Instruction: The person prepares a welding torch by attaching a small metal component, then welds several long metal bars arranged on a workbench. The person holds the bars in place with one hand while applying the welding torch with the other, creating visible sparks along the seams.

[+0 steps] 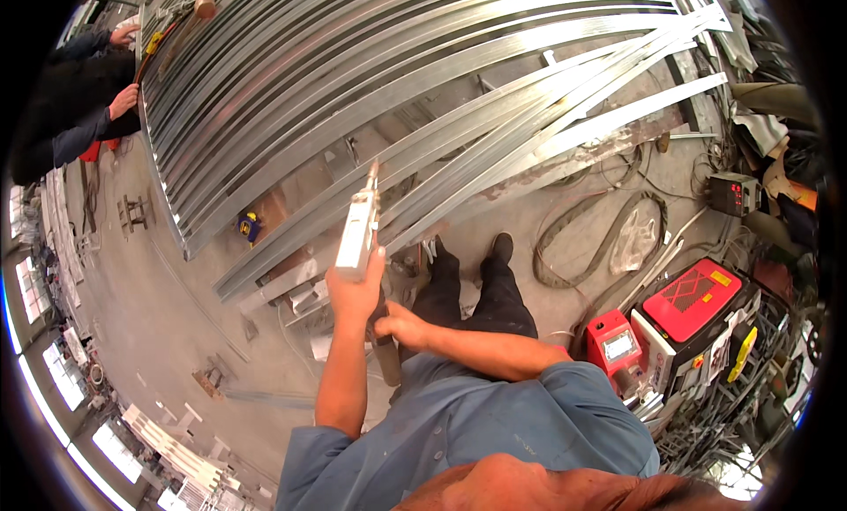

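My left hand [356, 292] is closed around the handle of a white and silver welding gun [357, 231]. Its narrow copper-coloured nozzle points away from me, over long galvanized steel channels [423, 149]. My right hand [399, 326] is closed just below it, on the dark hose [386, 357] that runs down from the gun in front of my body. The right fingers are partly hidden, but they wrap the hose. Beyond the gun, the channels lie in a fan of parallel rows, and several loose ones cross over others at the right.
A co-worker's hands [124, 101] rest at the frame's far left edge. A blue tape measure [251, 227] sits near the channels. At right are a coiled hose [540, 246], a red machine [692, 299], a smaller red unit [615, 348] and a control box [733, 193].
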Demonstrator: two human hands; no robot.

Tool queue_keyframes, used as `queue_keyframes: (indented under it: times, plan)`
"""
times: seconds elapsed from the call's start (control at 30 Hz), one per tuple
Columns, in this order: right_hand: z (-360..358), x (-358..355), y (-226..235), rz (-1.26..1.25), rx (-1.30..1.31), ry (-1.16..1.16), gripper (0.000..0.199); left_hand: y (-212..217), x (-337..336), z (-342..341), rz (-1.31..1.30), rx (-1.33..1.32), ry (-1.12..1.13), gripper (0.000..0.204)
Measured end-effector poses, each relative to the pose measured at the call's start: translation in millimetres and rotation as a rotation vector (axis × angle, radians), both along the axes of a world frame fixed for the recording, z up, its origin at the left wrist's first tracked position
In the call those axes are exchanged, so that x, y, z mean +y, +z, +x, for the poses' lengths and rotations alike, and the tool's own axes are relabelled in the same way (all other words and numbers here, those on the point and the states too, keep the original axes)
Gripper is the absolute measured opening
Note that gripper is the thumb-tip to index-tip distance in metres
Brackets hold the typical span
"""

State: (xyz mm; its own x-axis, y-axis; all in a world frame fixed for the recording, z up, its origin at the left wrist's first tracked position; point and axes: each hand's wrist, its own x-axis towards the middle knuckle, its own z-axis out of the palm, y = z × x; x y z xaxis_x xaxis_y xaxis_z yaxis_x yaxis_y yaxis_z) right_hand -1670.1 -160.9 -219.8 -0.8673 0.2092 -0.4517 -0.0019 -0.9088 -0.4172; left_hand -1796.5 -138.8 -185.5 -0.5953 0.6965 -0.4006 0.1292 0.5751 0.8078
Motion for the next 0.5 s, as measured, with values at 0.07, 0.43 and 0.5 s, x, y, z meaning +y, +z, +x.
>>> queue_keyframes:
  times: [0.07,0.43,0.5]
  plan:
    - [4,0,8,0.017,0.045,0.003,0.022,12,-9,2,0.078,0.0,-0.011,0.035]
    - [126,35,71,0.179,0.208,-0.078,0.045,98,-15,93,0.447,0.059,-0.433,0.074]
    - [165,48,88,0.189,0.172,-0.215,0.055,93,-10,129,0.496,-0.309,-0.412,0.083]
